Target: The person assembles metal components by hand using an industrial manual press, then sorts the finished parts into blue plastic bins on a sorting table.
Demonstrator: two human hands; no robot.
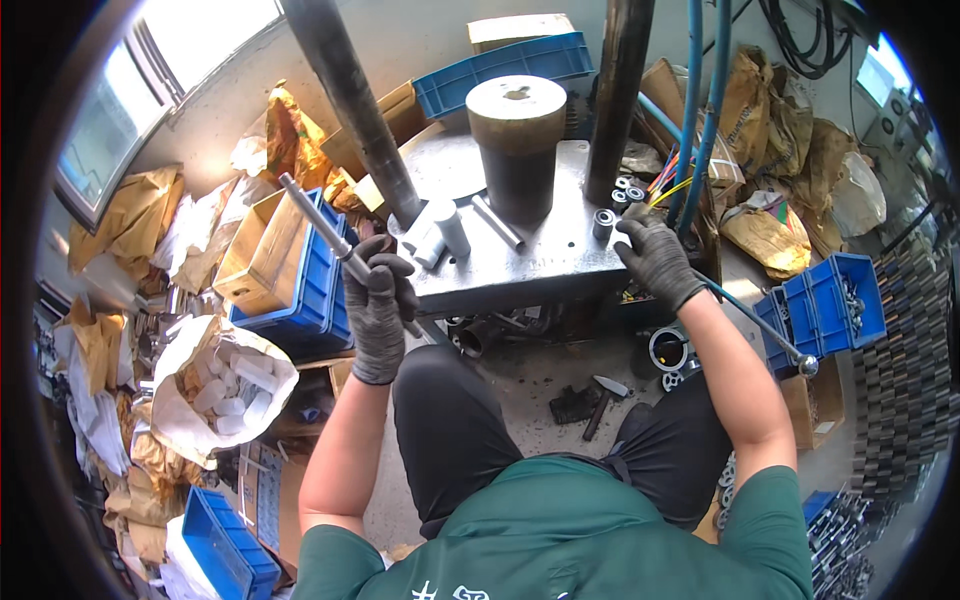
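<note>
A worker in a green shirt [570,520] and dark trousers [455,420] sits at a metal table [560,262] in a crowded workshop, a long metal shaft [318,218] closed in the gloved left hand [375,310]. The shaft slants up and away to the left, raised before the table's left edge. The gloved right hand [660,262], fingers curled, is at the table's right edge, just beside small round metal parts [603,224]; whether it grips anything cannot be told.

On the worn, shiny tabletop, a thick round block [515,150] with a pale top stands between two dark columns [360,110]. To its left lie a thin metal rod [497,221] and several short grey cylinders [451,229], one upright. A blue crate [505,73] sits behind.

Along the left side, a window [110,120] lights paper sacks, a wooden box [262,252] resting on a blue bin [325,262], and an open white sack [172,372] of pale pieces [232,394]. To the right, blue hoses [713,110] hang beside the table, near brown bags [760,120]; blue trays [800,312] and dense stacks of metal pieces [905,370] fill that side. On the stained floor [525,385], between the worker's legs, lies a knife-like blade [610,385].
</note>
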